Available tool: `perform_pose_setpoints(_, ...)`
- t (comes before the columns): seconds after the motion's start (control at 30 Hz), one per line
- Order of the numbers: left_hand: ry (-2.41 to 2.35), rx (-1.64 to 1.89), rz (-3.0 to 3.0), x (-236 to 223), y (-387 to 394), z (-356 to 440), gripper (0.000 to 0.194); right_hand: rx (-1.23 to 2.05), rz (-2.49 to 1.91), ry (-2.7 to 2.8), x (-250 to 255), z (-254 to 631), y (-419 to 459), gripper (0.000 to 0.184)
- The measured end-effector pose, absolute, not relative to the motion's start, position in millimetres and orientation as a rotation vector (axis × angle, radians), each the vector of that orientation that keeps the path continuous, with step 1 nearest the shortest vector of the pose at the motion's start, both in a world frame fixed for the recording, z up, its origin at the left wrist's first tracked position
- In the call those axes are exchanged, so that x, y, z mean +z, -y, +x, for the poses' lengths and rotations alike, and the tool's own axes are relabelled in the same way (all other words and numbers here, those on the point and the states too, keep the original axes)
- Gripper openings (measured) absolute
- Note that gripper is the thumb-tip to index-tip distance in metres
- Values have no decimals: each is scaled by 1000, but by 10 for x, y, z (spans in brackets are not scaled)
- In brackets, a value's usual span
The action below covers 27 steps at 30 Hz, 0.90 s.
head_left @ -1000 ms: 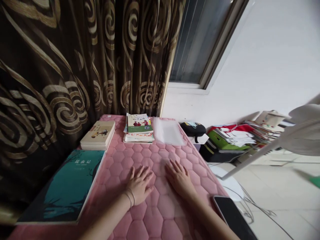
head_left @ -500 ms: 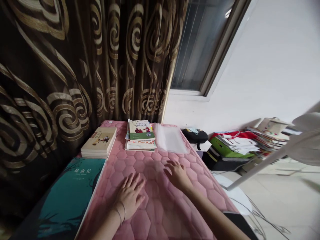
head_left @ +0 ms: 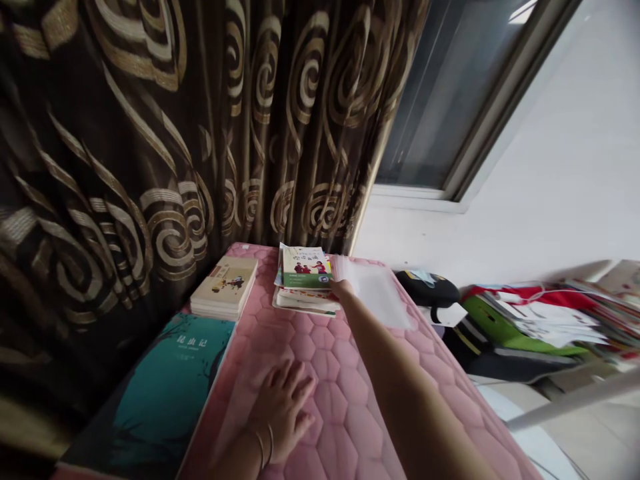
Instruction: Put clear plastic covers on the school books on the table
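My left hand [head_left: 284,408] lies flat, fingers spread, on what looks like a see-through plastic sheet [head_left: 265,339] over the pink quilted surface. A hair-tie-like band circles that wrist. With the arm stretched forward, my right hand [head_left: 342,289] is at the right edge of a small pile of books. On top of the pile is a book with a green-and-white cover [head_left: 306,265] and cartoon figures. The fingers of my right hand are mostly hidden, so its grip does not show. Just right of it lies a stack of clear plastic sheets [head_left: 380,293].
A large teal book [head_left: 165,380] and a stack of beige books [head_left: 225,283] line the left side. Behind hangs a brown patterned curtain [head_left: 280,133]. Beyond the right edge are a black case [head_left: 427,288], a green container with papers [head_left: 505,320] and a pale pole [head_left: 575,397].
My right hand has moved forward from above the pink surface to the pile of books. My left hand stays flat. The view has shifted, so things sit further right and lower.
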<state>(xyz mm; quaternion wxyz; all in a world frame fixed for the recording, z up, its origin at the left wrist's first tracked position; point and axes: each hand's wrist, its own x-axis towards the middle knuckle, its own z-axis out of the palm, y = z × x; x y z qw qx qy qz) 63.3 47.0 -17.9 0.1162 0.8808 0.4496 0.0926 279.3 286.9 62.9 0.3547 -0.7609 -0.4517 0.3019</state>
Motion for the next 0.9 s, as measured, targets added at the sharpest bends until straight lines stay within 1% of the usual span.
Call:
perform_pose_setpoints(0.1,-1305,272,2573,-167,-464,627,61,804,-2061,1109,643,2813,-2964,20)
perform_pose_setpoints(0.3,-1314,267,2561,-146,-458,628,62,872,-2054,1010,691,2820,-3084,21)
perform_pose_setpoints(0.4,-1313,274,2558,-139,-455,625,61,974,-1970,945,687,2764,-3103,23)
perform_pose_setpoints(0.6,-1326,272,2553,-131,-455,630,60,1230,-1774,829,670,2690,-3072,35)
perform_pose_setpoints(0.77,-1351,242,2547,-124,-454,642,60,1440,-1778,803,678,2764,-2908,35)
perform_pose_setpoints(0.9,-1352,247,2568,-146,-448,641,60,1510,-1792,836,678,2802,-2763,32)
